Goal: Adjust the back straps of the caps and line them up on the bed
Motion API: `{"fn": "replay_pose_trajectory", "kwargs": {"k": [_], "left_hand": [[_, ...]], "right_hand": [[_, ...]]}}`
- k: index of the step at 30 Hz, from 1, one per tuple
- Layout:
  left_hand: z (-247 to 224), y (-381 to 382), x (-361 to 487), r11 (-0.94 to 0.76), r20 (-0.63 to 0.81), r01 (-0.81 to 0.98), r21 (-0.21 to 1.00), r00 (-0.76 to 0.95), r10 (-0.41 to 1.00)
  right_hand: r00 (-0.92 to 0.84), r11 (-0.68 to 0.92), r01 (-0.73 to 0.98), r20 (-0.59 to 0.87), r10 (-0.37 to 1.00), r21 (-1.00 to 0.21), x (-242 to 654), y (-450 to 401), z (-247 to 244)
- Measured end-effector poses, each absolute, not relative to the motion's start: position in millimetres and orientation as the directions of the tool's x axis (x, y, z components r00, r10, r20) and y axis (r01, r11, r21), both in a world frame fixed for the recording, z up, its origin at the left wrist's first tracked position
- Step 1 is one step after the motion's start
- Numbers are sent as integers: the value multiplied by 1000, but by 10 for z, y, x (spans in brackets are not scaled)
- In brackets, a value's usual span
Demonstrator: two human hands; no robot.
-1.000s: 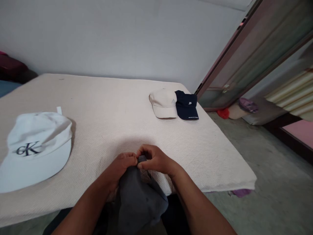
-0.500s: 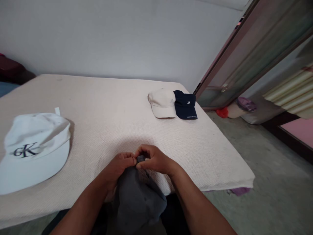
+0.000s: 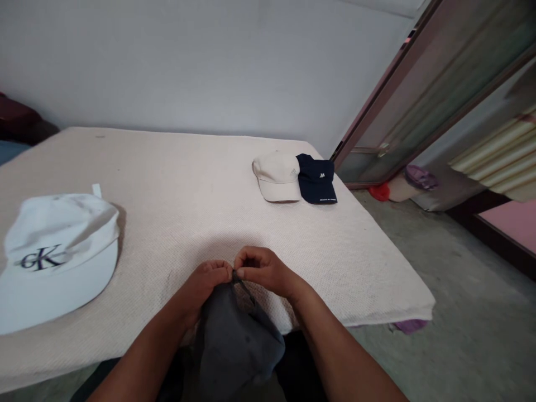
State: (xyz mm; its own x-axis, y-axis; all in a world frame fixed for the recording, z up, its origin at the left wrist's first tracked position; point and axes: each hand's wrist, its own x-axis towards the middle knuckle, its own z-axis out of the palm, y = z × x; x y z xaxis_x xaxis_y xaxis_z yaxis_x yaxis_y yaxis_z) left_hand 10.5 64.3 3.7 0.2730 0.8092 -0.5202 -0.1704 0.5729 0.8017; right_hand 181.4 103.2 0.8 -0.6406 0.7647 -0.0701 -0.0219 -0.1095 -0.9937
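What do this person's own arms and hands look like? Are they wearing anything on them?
These are ordinary human hands, each with fingers and a thumb. The left hand and right hand wear no gloves. The left forearm and right forearm are bare, with no sleeves, watch or bracelet in view. I see no rings, though some fingers are hidden.

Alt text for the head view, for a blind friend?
Left hand and right hand pinch a grey cap at the edge of a cream cover; a white cap lies left, beige cap and navy cap farther back.
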Motion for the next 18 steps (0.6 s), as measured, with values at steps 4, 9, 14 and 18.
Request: {"fn": "replay_pose_trajectory", "kwargs": {"k": [4,9,14,18], "left_hand": [[53,646,107,575,-524,-167,801,270,808],[35,654,102,591,-558,-111,799,229,798],[-1,652,106,551,-531,-49,833,205,822],[-4,647,115,563,-548,-21,826,199,812]], "right_hand": [[-628,-128,-59,-63,776,-990,1794,1025,-20],[-615,-150,-44,-91,783,-988,1783,1028,-29],[-635,-133,16,-113,764,-991,1799,1037,-14],[-655,-92,68,-114,747,-993,1818,1034,-1]]}}
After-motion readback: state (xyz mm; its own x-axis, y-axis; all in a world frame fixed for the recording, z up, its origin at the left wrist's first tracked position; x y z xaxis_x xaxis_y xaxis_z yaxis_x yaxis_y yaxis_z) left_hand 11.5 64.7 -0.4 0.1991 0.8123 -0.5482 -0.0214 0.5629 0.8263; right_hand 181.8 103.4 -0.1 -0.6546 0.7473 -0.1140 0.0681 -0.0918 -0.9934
